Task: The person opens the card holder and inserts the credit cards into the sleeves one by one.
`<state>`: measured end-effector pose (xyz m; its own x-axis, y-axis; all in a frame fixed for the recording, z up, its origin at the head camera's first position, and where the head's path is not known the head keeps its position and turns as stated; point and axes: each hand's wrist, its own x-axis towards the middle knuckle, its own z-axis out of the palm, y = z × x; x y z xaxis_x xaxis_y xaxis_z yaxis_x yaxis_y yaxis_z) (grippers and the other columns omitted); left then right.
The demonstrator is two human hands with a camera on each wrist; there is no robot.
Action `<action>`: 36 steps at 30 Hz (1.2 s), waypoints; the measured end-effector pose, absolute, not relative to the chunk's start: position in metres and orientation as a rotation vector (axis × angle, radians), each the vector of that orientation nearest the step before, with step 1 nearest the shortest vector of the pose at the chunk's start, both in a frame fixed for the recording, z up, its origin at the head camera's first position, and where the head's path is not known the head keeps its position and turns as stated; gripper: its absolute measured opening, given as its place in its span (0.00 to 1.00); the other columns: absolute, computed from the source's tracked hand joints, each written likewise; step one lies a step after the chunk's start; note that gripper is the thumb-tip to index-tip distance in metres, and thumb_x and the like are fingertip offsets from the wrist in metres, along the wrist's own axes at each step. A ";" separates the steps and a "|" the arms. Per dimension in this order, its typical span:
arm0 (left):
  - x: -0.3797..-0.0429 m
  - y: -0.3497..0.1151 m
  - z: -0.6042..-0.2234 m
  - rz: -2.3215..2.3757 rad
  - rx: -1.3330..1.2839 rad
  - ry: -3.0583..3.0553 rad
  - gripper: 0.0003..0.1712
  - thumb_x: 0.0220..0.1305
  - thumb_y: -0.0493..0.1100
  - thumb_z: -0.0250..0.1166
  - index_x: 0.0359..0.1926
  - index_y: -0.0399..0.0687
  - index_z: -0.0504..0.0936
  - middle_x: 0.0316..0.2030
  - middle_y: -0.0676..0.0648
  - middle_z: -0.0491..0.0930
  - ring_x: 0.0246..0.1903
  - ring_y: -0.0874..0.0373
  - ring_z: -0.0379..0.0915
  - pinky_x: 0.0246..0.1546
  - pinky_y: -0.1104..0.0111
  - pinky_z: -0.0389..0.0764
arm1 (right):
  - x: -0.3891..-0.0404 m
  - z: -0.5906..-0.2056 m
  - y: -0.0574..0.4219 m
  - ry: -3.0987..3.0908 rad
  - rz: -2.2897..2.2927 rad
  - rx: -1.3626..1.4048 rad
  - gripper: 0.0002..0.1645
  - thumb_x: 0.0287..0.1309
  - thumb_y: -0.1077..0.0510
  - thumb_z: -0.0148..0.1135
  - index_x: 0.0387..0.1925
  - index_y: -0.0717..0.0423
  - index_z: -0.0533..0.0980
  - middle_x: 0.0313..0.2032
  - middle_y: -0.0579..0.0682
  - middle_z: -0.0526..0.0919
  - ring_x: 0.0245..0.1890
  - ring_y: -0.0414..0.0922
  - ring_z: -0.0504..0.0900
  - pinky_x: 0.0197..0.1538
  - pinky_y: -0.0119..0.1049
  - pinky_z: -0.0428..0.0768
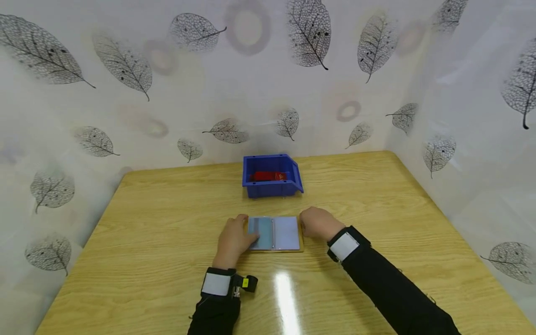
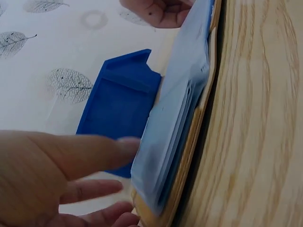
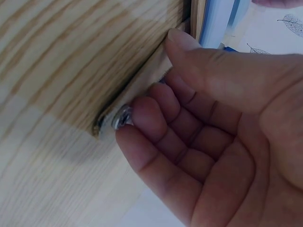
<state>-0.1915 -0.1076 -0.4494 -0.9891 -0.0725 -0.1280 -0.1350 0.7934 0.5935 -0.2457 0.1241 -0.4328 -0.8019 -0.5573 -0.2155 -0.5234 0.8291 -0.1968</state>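
Tan edging shows along the right and near sides of a small rectangular binder (image 1: pixel 273 234) that lies spread flat on the light wood-grain table (image 1: pixel 167 223), directly in front of the person and between the hands. Its left side bears a pale blue-green page (image 1: pixel 263 229), its right side a whitish page (image 1: pixel 288 232), with a slim spine between them.

The left hand (image 1: pixel 235 238) is at the binder's left edge, thumb reaching over the pages and the other fingers loosely extended beside the cover. The right hand (image 1: pixel 320 223) has its fingers curled in and pinches the tan cover (image 1: pixel 301 243) at the right edge; a small round silver metal piece (image 3: pixel 122 117) (perhaps a snap) sits by the fingertips.

Beyond the binder stands a blue plastic bin (image 1: pixel 272 190) with a red item (image 1: pixel 268 176) inside (its pale lettering is too small to read). Behind the table hangs white sheeting (image 1: pixel 167 111) printed with dark leaf skeletons.
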 end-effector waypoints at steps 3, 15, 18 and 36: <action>-0.193 -0.102 -0.450 0.917 -0.069 2.887 0.44 0.49 0.52 0.77 0.65 0.41 0.71 0.57 0.31 0.70 0.51 0.36 0.72 0.48 0.47 0.76 | -0.247 -0.432 0.124 2.738 -0.186 -0.828 0.13 0.51 0.66 0.66 0.18 0.54 0.72 0.19 0.45 0.69 0.21 0.42 0.65 0.27 0.34 0.67; -0.185 -0.089 -0.460 0.749 -0.001 2.956 0.50 0.40 0.52 0.82 0.64 0.38 0.72 0.58 0.31 0.67 0.50 0.35 0.66 0.46 0.50 0.77 | -0.274 -0.409 0.119 2.672 -0.252 -0.576 0.12 0.49 0.62 0.69 0.17 0.54 0.74 0.18 0.44 0.71 0.19 0.41 0.67 0.23 0.33 0.66; -0.184 -0.087 -0.459 0.735 -0.007 2.966 0.50 0.40 0.51 0.82 0.64 0.37 0.72 0.58 0.30 0.67 0.50 0.34 0.66 0.45 0.50 0.77 | -0.292 -0.391 0.113 2.794 -0.300 -0.551 0.21 0.55 0.60 0.65 0.12 0.51 0.67 0.15 0.42 0.65 0.17 0.39 0.62 0.21 0.32 0.62; -0.178 -0.093 -0.462 0.836 -0.008 2.942 0.48 0.42 0.51 0.81 0.64 0.40 0.73 0.60 0.31 0.65 0.51 0.33 0.65 0.49 0.49 0.75 | -0.392 -0.415 0.064 2.788 -0.481 -0.616 0.18 0.56 0.58 0.68 0.45 0.66 0.83 0.45 0.61 0.85 0.47 0.57 0.81 0.51 0.47 0.79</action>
